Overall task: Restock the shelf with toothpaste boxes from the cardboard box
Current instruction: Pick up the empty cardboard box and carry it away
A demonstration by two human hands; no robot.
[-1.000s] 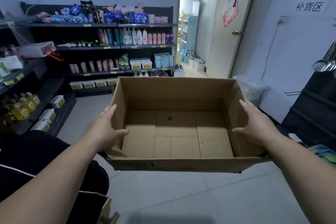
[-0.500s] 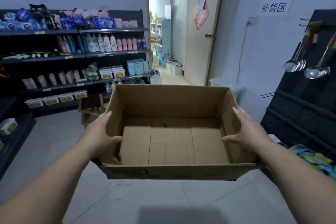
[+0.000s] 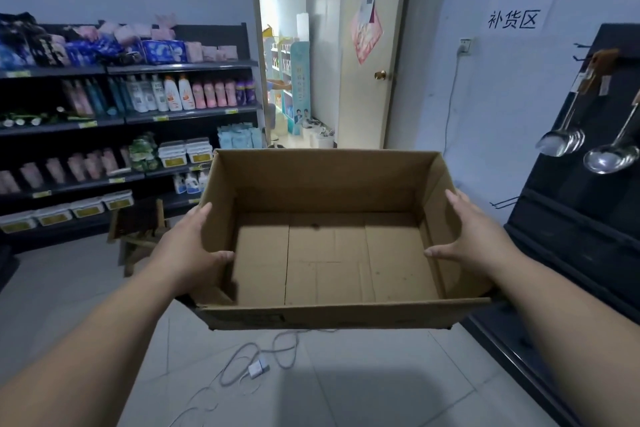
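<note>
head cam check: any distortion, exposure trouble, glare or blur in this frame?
Head view: wide-angle bending, the door and black rack lean; room dim, the doorway brighter; glints on the ladles; the cardboard box casts a soft shadow on the floor; left hand and right hand sharp, shelf bottles slightly soft.

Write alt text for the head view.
The left hand and right hand grip the side walls of an empty cardboard box, thumbs inside, above a tiled floor. Stocked shelves stand left; ladles hang on a dark rack right.
</note>
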